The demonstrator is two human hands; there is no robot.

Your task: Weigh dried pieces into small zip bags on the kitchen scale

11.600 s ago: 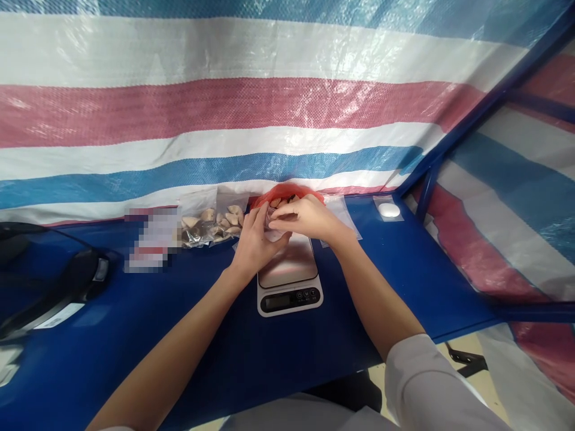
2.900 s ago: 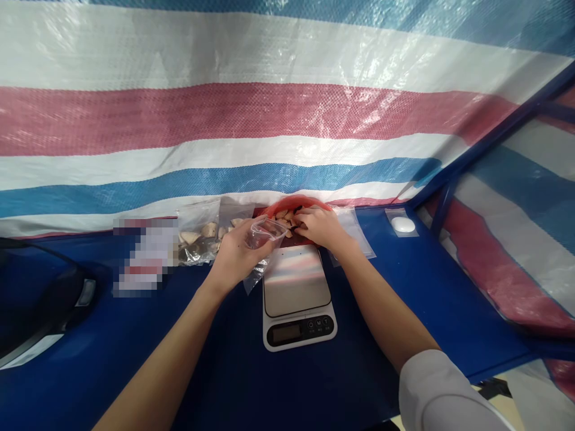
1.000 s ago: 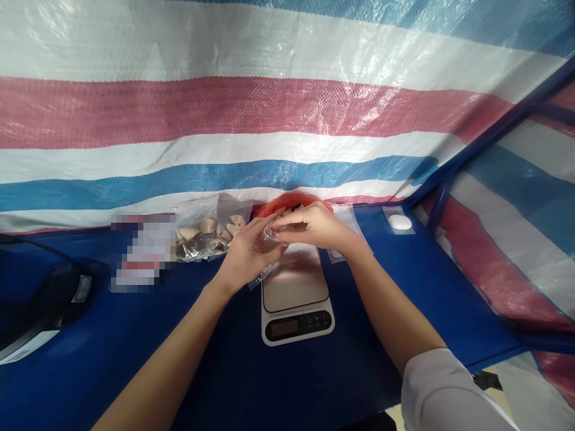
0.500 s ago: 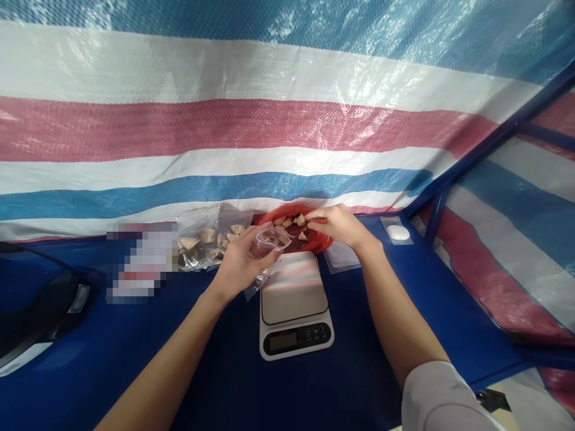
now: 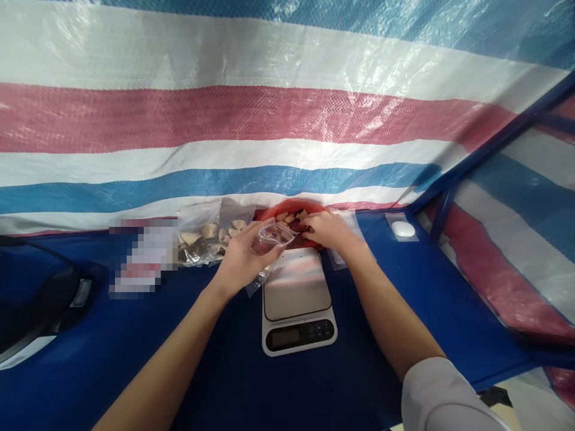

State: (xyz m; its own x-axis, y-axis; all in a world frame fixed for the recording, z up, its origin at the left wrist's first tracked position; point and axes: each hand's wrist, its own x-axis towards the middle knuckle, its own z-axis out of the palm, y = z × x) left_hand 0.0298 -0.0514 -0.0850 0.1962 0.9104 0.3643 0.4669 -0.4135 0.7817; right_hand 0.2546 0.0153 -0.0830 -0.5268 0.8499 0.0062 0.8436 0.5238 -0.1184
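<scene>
My left hand (image 5: 242, 254) is closed around a small clear plastic bag (image 5: 272, 238), its mouth held apart above the kitchen scale's far edge. The scale (image 5: 296, 287) has a silver plate, a white body and a dark display. Behind it lies a red plastic bag (image 5: 287, 206) with several beige, wedge-like dried pieces (image 5: 283, 217) in it. My right hand (image 5: 330, 230) reaches into the red bag from the right. Its fingertips are bent together low among the pieces, and what they hold, if anything, is hidden.
Two clear bags of beige pieces (image 5: 197, 239) lean at the back left, beside a blurred-out sheet (image 5: 146, 257). Flat clear bags (image 5: 339, 258) lie under my right wrist. Farther right is a white oval object (image 5: 403, 229). A black item (image 5: 40, 311) sits far left on the blue table (image 5: 359, 389).
My right hand has moved left and down, deeper into the red bag. My left hand still holds the clear bag in nearly the same place. The whole view has shifted slightly.
</scene>
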